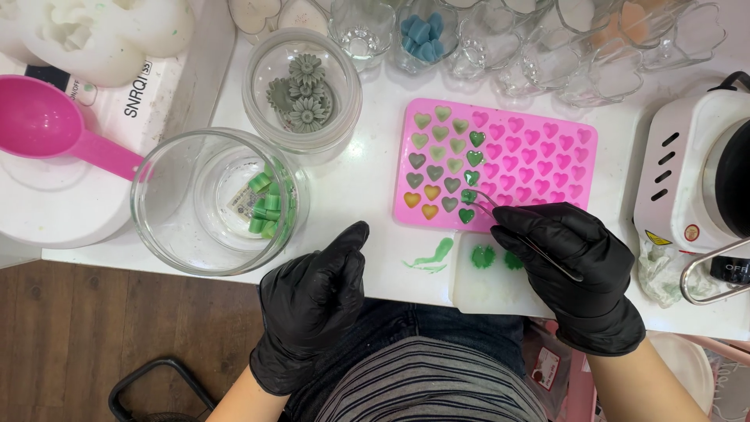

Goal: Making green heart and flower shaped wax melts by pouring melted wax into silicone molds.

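Pinching slim metal tweezers [522, 234], the black-gloved right hand [574, 270] dips their tips at a green wax heart [469, 195] in the pink silicone heart-cavity mould [500, 160], best lifted gently and straight up, while the black-gloved left hand [312, 305] rests loosely curled and empty at the white table [367, 187] edge.

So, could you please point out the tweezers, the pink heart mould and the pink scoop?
tweezers [539, 248]: head view, on the metal shaft below the right hand's fingers.
pink heart mould [539, 156]: head view, on its empty right half.
pink scoop [35, 119]: head view, on the bowl.
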